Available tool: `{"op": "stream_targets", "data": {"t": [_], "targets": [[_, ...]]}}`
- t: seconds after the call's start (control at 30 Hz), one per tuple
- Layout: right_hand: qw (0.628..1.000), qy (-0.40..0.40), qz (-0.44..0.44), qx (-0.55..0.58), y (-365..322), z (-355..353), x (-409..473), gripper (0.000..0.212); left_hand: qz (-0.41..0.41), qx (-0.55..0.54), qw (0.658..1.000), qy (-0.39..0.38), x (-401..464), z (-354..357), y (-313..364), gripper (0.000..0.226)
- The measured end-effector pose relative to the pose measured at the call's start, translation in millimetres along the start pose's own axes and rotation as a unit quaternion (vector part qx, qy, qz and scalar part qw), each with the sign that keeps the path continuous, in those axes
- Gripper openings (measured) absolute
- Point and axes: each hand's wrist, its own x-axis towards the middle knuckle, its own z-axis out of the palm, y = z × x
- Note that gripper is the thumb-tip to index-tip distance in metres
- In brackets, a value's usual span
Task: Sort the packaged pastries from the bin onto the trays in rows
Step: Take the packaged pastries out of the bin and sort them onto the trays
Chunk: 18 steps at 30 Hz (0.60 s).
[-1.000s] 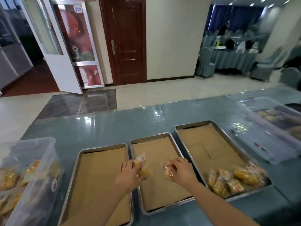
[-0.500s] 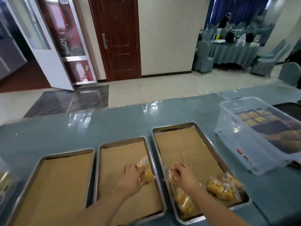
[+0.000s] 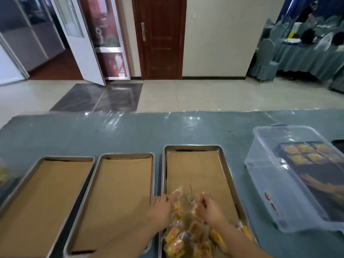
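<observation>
head view, and here we are over three metal trays on the blue table point(image 3: 130, 131), each lined with brown paper. the left tray point(image 3: 46, 198) shows only its paper, the middle tray point(image 3: 119, 198) the same, and the right tray point(image 3: 201, 174) has a loose heap of packaged pastries point(image 3: 188, 237) bunched at its near end. no tidy row anywhere yet, so by my read the sorting has barely begun: nearly all the laying out is left, and two trays have nothing on them.

the left hand point(image 3: 162, 207) reaches over the rim between middle and right trays, fingers curled round a clear-wrapped yellow pastry point(image 3: 176, 200) that sits just beyond the knuckles, right at the near left corner of the right tray. the right hand point(image 3: 210, 207) is just beside it, fingers hooked and pinching a second packet point(image 3: 195, 202) at its crinkled wrapper, low over the paper. both packets lie at the far edge of the heap, touching or nearly touching it; i cannot tell which.

off to the right stands a clear plastic bin point(image 3: 275, 183) on the table, well apart from the hands; through its wall shows what looks like a dark tray of yellow pastries. at the far left edge, a blur of yellow, too smeared to name.
</observation>
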Motion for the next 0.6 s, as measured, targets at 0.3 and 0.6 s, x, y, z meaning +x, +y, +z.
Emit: {"op": "stream_targets", "data": {"t": [0.3,0.6], "targets": [[0.986,-0.038,0.04,-0.155,-7.9,4.7,16.2,0.07,-0.038,-0.04,0.998,-0.04,-20.4,-8.5,-2.8,0.085],[0.983,-0.01,-0.076,-0.169,-121.6,40.8,22.1,0.059,-0.074,-0.002,0.997,0.012,-37.5,-41.1,-102.1,0.066]]}}
